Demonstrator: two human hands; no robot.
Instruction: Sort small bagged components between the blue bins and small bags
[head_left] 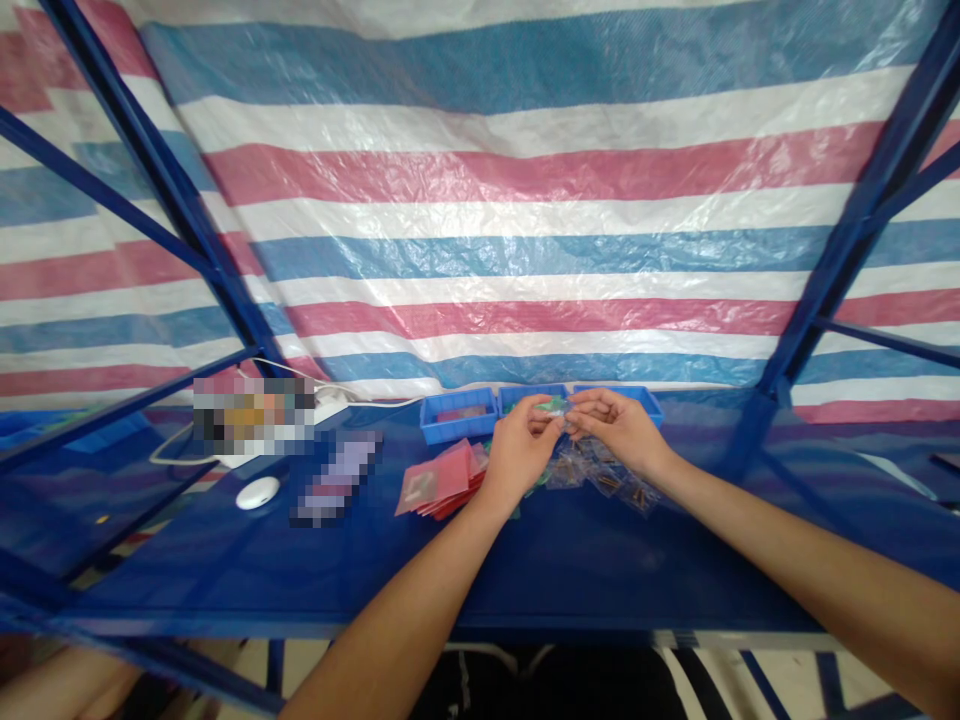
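The left hand (517, 448) and right hand (621, 432) pinch a small clear packet (556, 410) — blue bins (459, 431) behind.

room over near table (585, 570), plastic packets (634, 488) and blue bins (459, 432) block behind

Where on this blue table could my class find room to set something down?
Free patches on the blue table: between the forearms, nearer than the clear bags, and at left, between the white rounded object and the front edge. It is crowded by the left hand and right hand, with red packets, those bags and blue bins close by.
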